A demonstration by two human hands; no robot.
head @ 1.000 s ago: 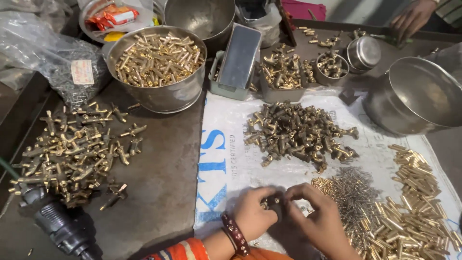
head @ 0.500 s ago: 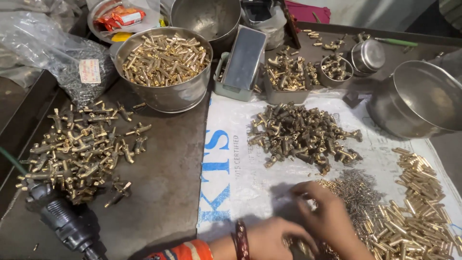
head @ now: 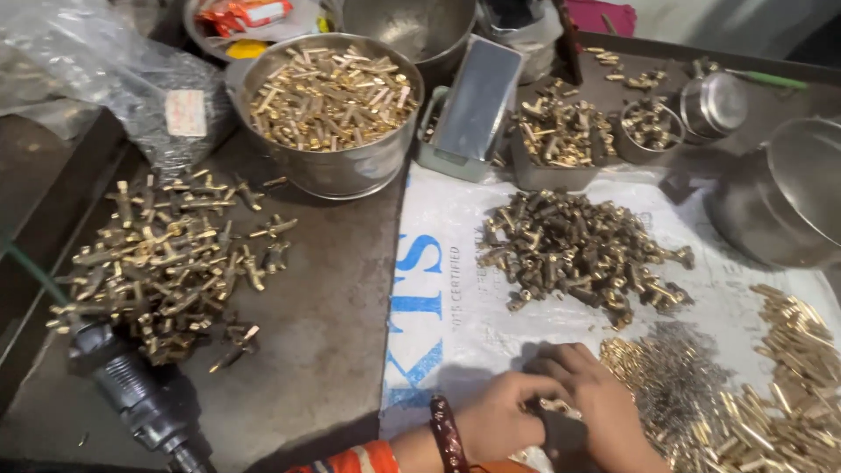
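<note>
Left hand (head: 504,420) and right hand (head: 604,407) are meeting fingertip to fingertip, pinching a small brass fitting (head: 552,407) between them; its long axis cannot be told; the brass pins (head: 788,385) are lying rightward.

The bench (head: 324,350) is dull dark grey-brown metal. A white woven sack (head: 473,324) with blue lettering lies spread toward its right edge. On it, the pile of fittings (head: 578,254) is dark tarnished brass, the pins (head: 788,394) at the near right corner bright gold, the thin pieces (head: 674,377) silvery grey. The steel bowl (head: 328,114) near the far edge shines silver and holds yellow brass parts. The left wrist's bangle (head: 445,434) is dark red; the sleeve (head: 350,460) orange.
</note>
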